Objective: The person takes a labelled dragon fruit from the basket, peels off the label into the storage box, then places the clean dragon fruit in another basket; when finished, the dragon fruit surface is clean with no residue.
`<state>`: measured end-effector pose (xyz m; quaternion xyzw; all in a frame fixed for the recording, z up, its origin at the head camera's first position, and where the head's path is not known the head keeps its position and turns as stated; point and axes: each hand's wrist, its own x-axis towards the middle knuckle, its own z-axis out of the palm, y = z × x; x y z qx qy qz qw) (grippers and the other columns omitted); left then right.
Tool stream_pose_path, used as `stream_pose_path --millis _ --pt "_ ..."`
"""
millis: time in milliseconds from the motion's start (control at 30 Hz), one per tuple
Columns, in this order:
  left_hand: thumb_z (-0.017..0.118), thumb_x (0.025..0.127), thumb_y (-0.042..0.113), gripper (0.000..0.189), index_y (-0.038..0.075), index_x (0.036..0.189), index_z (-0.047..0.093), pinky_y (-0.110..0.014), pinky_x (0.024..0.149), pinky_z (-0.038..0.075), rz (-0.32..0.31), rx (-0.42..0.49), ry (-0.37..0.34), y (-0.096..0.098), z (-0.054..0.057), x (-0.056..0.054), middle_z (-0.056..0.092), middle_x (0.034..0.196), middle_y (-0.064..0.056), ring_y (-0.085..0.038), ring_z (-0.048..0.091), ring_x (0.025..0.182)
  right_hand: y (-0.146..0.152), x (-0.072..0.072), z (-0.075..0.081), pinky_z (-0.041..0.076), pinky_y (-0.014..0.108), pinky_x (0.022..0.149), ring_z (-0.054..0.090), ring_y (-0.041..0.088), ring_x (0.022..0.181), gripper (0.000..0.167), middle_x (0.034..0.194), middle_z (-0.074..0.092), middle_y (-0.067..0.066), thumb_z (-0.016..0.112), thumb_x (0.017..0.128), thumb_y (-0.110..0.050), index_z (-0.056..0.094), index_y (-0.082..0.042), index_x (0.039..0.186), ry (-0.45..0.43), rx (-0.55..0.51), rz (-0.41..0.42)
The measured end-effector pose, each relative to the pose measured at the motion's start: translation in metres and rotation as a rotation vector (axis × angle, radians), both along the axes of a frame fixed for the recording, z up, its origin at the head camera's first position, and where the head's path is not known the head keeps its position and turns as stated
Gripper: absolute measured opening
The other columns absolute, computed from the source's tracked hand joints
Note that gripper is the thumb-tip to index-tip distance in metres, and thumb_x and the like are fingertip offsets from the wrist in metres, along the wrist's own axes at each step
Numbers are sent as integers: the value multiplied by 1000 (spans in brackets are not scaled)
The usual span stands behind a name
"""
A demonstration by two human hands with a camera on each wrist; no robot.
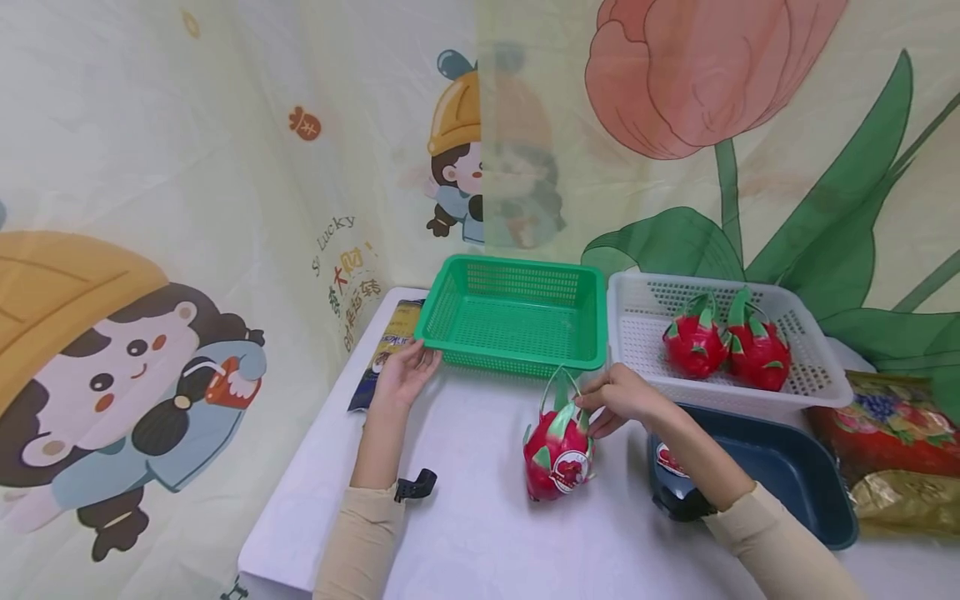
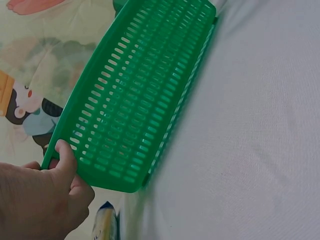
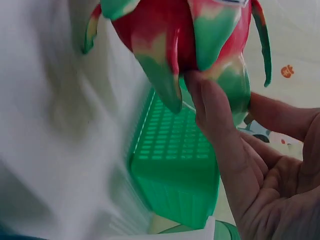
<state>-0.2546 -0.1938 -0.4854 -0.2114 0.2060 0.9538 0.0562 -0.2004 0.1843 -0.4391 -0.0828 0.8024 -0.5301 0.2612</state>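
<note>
My left hand (image 1: 407,372) pinches the near left corner of the green basket (image 1: 517,357), thumb over the rim in the left wrist view. The basket has slotted walls and holds nothing. With my right hand (image 1: 624,395) I pinch the green leafy top of a red dragon fruit (image 1: 546,458), in front of the basket. A round sticker (image 1: 570,471) is on the fruit's near side. In the right wrist view the dragon fruit (image 3: 165,35) hangs from thumb and fingers, the green basket (image 3: 175,175) behind it.
Right of the green basket stands a white basket (image 1: 637,379) with two dragon fruits (image 1: 696,343). A dark blue tray (image 1: 795,467) lies in front, partly behind my right forearm. Shiny packages (image 1: 892,433) are at the far right; another package (image 1: 397,333) lies at the left.
</note>
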Motion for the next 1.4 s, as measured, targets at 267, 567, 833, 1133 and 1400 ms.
stream_pose_path --millis 267,567,833,1133,1400 --pt "53 105 0 47 18 144 34 -35 120 40 -13 -46 -1 2 -2 2 45 129 -7 -18 48 128 -9 -12 -4 65 52 71 77 31 70 30 92 77 16 72 96 -18 76 9 110 7 42 -7" --pt "59 102 0 20 6 117 48 -36 111 50 -168 -252 -2 44 -5 20 48 117 -9 -20 52 114 -12 -9 -16 66 42 74 75 24 75 34 91 76 10 76 96 -26 78 5 108 59 15 -46" --pt "60 102 3 6 7 102 64 -38 90 59 -426 -506 170 84 -1 36 63 100 -7 -23 62 100 -8 0 -19 66 42 77 77 27 82 38 97 76 11 75 98 -32 76 2 115 113 -14 -82" --pt "66 99 3 29 -3 127 59 -41 98 56 -499 -817 355 100 5 51 66 104 -2 -19 63 101 8 24 -11 65 39 84 76 35 96 43 113 75 22 75 99 -30 71 3 125 206 -69 -227" --pt "73 98 12 36 -1 130 62 -38 93 61 -574 -971 574 108 9 59 71 114 -10 -24 70 103 16 48 -11 65 38 83 77 35 95 39 110 74 27 71 100 -13 64 11 128 161 -183 -200"
